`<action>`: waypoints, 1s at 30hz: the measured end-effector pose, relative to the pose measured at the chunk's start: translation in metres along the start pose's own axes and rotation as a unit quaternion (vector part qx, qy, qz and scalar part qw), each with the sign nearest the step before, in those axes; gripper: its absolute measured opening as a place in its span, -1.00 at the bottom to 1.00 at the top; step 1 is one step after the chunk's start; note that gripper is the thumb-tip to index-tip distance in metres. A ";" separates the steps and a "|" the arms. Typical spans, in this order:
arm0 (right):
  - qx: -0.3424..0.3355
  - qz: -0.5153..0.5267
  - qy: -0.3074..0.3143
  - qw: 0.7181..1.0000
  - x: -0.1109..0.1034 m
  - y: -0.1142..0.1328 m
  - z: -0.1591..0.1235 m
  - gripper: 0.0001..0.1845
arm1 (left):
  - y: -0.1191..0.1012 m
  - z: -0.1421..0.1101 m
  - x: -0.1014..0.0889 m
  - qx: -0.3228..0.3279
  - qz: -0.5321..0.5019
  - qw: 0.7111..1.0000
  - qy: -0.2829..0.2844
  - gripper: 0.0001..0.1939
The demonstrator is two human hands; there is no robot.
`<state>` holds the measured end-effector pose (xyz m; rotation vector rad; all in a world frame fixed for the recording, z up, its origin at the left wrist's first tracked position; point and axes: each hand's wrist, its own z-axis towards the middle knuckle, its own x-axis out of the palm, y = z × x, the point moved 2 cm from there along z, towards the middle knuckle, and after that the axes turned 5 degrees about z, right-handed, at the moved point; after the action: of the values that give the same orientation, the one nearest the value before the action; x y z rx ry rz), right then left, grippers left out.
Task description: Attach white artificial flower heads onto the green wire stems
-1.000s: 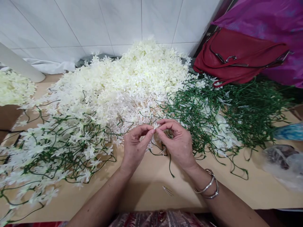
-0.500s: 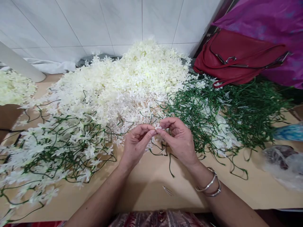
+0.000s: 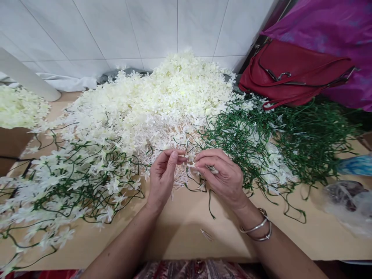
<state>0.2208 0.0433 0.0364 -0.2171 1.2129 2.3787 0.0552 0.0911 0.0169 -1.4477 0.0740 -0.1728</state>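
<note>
Both hands raised just above the tan table [image 3: 180, 232], at the near edge of the heap of loose white blossoms [image 3: 162, 100]. Right hand [image 3: 223, 176] curled narrow, thumb and forefinger pinched on a small white flower [image 3: 191, 158] with a thin green stem [image 3: 209, 201] trailing down and toward the body; left hand [image 3: 162, 176] just beside it, fingertips [image 3: 174, 154] nearly closed and almost touching the flower from the left, whether gripping it impossible to tell. Bare green stems [image 3: 290, 139] lying to the right, nearer the right hand; finished flowered strands [image 3: 66, 182] to the left.

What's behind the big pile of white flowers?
Behind the flower pile is a white tiled wall, with some grey cloth peeking out at its base. The pile hides the rest of that cloth.
</note>
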 end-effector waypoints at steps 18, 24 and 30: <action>0.181 0.088 -0.129 0.971 -0.011 -0.024 0.007 -0.91 | 0.014 0.005 -0.007 0.249 0.420 0.865 0.112 -0.88; 0.175 0.090 -0.132 0.971 -0.009 -0.025 0.006 -0.91 | 0.014 0.004 -0.005 0.265 0.456 0.846 0.074 -0.83; 0.214 0.105 -0.139 0.961 -0.010 -0.032 0.005 -0.86 | 0.009 -0.001 0.001 0.277 0.442 0.847 0.099 -0.87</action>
<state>0.2446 0.0604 0.0193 0.3877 1.6276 2.1485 0.0571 0.0905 0.0084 -0.6989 0.7870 0.3966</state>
